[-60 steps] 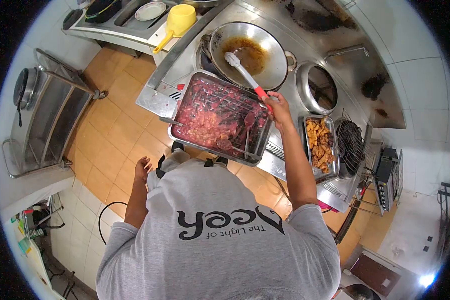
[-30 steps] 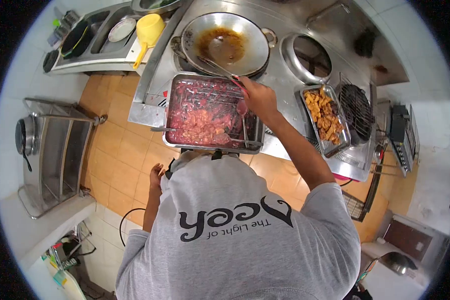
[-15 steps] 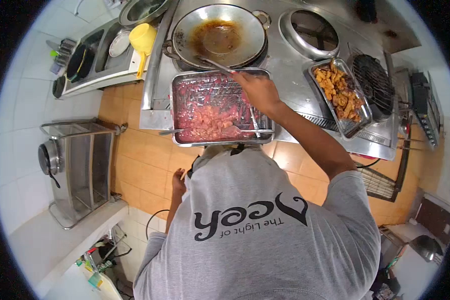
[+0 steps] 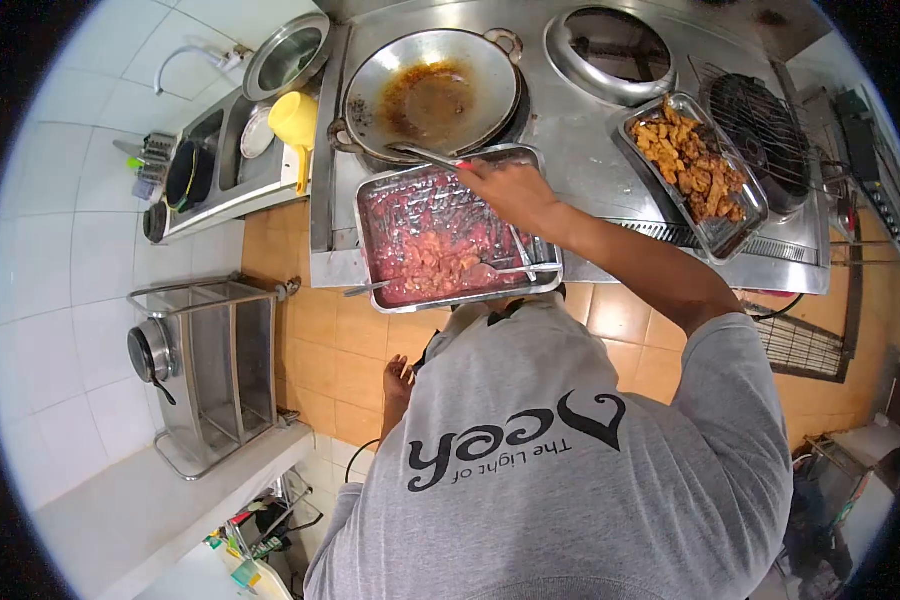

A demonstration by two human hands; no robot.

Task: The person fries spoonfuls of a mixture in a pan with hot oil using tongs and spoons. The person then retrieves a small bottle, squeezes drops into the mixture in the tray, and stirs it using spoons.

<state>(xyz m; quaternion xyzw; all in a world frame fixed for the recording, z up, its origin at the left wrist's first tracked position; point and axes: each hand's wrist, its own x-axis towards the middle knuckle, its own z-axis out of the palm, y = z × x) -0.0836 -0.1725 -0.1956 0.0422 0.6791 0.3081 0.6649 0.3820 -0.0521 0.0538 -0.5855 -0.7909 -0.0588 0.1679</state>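
Note:
My right hand (image 4: pixel 510 190) is closed around the red handle of metal tongs (image 4: pixel 422 154), whose tip reaches the near left rim of a large wok (image 4: pixel 363 92) with brown oil in it. Below that hand lies a metal tray (image 4: pixel 454 300) of red marinated meat (image 4: pixel 425 262), with several utensils resting in it and across its rim. My left hand (image 4: pixel 399 374) hangs low beside my body, in front of the tray, fingers apart and holding nothing. To the right, a smaller tray (image 4: pixel 712 245) holds browned fried pieces (image 4: pixel 688 165).
A metal ring (image 4: pixel 571 72) on a burner and a round grill (image 4: pixel 760 140) lie along the steel counter. At left are a sink (image 4: pixel 232 165), a yellow dipper (image 4: pixel 292 120), a steel bowl (image 4: pixel 288 55) and a metal rack (image 4: pixel 215 370). Tiled floor lies below the counter.
My right hand has turned the tongs from above the meat tray and wok so they lie leftward near the wok's rim. My left hand stays low. The view has shifted and rotated.

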